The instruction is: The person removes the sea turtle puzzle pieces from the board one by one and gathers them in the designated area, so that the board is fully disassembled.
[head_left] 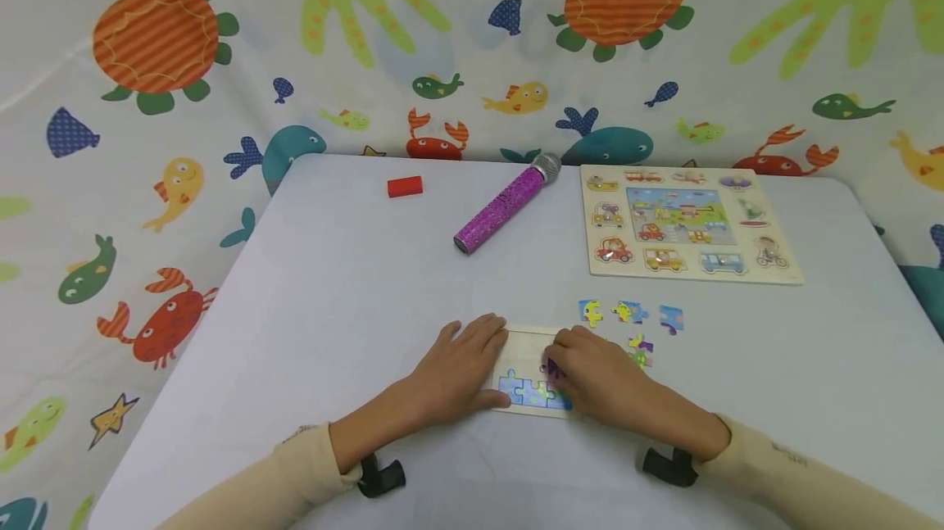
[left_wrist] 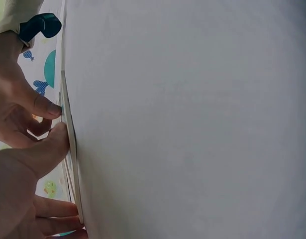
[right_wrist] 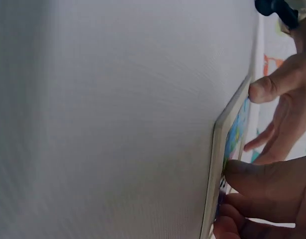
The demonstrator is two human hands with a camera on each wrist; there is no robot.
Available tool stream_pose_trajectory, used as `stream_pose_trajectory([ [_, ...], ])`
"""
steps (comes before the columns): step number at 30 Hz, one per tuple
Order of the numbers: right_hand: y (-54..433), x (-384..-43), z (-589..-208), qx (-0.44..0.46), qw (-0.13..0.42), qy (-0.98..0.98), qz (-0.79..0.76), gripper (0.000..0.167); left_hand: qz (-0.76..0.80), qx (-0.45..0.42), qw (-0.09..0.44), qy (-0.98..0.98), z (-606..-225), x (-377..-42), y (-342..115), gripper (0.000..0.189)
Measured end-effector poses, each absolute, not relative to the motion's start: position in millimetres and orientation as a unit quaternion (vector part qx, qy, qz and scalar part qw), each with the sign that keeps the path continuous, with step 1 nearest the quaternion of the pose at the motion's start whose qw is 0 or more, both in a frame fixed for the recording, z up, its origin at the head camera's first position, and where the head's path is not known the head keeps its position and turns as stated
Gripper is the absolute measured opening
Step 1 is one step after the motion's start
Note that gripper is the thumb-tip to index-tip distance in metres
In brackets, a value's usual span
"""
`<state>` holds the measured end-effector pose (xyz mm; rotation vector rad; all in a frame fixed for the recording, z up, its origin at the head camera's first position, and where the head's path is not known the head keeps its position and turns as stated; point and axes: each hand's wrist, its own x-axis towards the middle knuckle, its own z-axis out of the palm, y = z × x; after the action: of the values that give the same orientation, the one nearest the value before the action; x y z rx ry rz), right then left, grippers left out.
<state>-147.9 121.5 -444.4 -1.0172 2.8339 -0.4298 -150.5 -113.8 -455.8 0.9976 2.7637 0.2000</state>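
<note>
A small wooden puzzle board [head_left: 525, 343] lies near the front of the table, with joined blue puzzle pieces [head_left: 520, 389] along its near side. My left hand [head_left: 460, 370] rests at its left end, fingers stretched to the far corner and thumb on the near rim. At the right part of the board, my right hand [head_left: 601, 378] pinches a dark purple puzzle piece [head_left: 550, 369], largely hidden by the fingers. The right wrist view shows that thumb [right_wrist: 245, 174] low over the board. Several loose pieces [head_left: 671, 317] lie just beyond the right hand.
A larger wooden vehicle puzzle [head_left: 693, 276] lies at the back right. Toward the back middle is a glittery purple microphone [head_left: 503, 206], with a red block [head_left: 405, 186] to its left. A cloth printed with sea animals [head_left: 472, 38] hangs behind the white table [head_left: 332, 284].
</note>
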Motion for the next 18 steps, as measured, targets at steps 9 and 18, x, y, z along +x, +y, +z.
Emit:
stream_pose_trajectory([
  [9, 125, -158, -448, -0.309, 0.088, 0.928, -0.189, 0.032, 0.061, 0.333, 0.097, 0.936, -457, -151, -113, 0.090],
  [18, 128, -161, -451, -0.295, 0.114, 0.917, -0.245, 0.028, 0.061, 0.336, 0.092, 0.935, -458, -151, -113, 0.090],
])
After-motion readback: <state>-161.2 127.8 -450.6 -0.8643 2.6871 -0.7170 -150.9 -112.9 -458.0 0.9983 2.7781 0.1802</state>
